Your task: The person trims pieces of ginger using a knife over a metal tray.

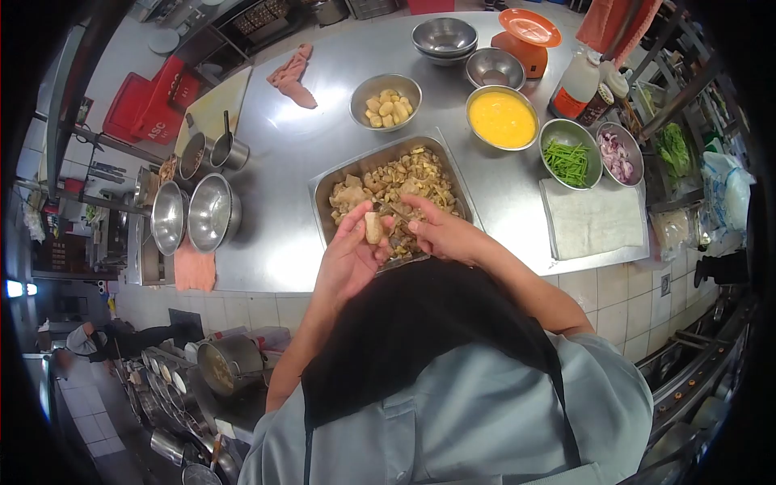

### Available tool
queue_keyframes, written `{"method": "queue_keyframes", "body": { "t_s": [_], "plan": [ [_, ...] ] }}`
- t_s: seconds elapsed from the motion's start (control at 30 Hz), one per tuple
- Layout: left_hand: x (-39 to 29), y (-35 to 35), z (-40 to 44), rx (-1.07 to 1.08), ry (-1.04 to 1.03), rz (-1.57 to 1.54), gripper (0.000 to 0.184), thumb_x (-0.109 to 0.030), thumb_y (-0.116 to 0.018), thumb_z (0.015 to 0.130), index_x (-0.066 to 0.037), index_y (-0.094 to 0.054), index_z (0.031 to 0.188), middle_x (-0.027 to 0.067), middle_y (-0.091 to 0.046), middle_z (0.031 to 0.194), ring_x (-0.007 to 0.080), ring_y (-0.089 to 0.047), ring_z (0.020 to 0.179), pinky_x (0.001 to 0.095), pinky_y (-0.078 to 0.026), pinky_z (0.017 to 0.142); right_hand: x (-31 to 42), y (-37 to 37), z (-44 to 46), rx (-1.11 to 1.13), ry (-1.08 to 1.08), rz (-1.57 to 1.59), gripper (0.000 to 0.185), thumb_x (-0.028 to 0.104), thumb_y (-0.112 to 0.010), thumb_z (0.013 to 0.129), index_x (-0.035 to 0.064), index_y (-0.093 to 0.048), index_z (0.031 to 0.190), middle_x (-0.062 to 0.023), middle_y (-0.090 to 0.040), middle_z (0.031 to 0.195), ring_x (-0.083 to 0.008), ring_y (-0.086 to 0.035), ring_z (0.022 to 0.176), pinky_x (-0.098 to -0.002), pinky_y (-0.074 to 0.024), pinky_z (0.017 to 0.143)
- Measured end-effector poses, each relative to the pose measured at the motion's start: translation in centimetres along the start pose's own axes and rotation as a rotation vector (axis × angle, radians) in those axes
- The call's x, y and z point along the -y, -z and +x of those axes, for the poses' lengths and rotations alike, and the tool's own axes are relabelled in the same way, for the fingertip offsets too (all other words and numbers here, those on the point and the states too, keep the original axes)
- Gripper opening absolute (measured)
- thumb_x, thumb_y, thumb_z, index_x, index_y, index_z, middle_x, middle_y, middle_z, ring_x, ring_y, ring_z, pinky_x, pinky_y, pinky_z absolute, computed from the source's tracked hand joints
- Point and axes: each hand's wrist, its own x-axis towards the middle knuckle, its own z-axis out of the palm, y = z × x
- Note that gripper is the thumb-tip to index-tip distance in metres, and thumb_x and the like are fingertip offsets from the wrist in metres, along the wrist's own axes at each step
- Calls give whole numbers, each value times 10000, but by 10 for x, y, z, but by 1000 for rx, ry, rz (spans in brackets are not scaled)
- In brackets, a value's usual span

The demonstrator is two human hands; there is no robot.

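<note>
- Over the steel tray (pixel 356 165) on the table (pixel 283 153), my left grip (pixel 352 254) had a pale chunk (pixel 373 228) pinched
- right grip (pixel 443 233) was near it, couldn't tell if clamped on anything tbh

I can't tell what, if anything, the right hand (pixel 436 233) holds behind its curled fingers. It and the left hand (pixel 349 255) hide part of the tray (pixel 323 194) from me. The large bottle (pixel 575 83)'s label is too small to read; the top edge cuts off the hanging orange cloth (pixel 603 26).
</note>
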Motion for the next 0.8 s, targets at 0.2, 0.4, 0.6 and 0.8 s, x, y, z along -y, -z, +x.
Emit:
{"method": "queue_keyframes", "body": {
  "t_s": [0.2, 0.4, 0.6, 0.8],
  "plan": [
    [4, 8, 7, -126, -18, -87, 390, -227, -521, 1108, -158, -487, 1490, 111, -665, 1259, 212, -673, 1030, 326, -572, 903, -18, -9, 14, -138, 366, -190, 573, 193, -509, 1088, 154, -285, 1615, -51, -581, 970, -139, -518, 772, -301, -453, 716],
    [7, 18, 8, -120, 26, -130, 327, -205, -561, 1090, -130, -509, 1404, 70, -668, 1182, 206, -674, 1037, 353, -568, 933, -4, -19, 2, -76, 436, -251, 508, 210, -549, 1055, 54, -393, 1513, -195, -675, 1225, -308, -683, 1062, -415, -508, 976],
    [8, 24, 14, -128, 78, -172, 212, -191, -584, 1076, -126, -564, 1277, 59, -679, 1145, 192, -679, 1032, 362, -560, 908, 7, -28, -2, -118, 403, -487, 496, 269, -602, 1022, 39, -456, 1437, -279, -662, 1281, -430, -656, 1186, -496, -506, 1002],
    [5, 11, 13, -122, 74, -155, 162, -174, -562, 1081, -89, -567, 1219, 68, -677, 1132, 207, -682, 1036, 359, -567, 910, 6, -27, 0, -143, 475, -520, 461, 266, -600, 1019, 34, -484, 1401, -280, -665, 1269, -447, -653, 1173, -506, -509, 994]
  ]
}}
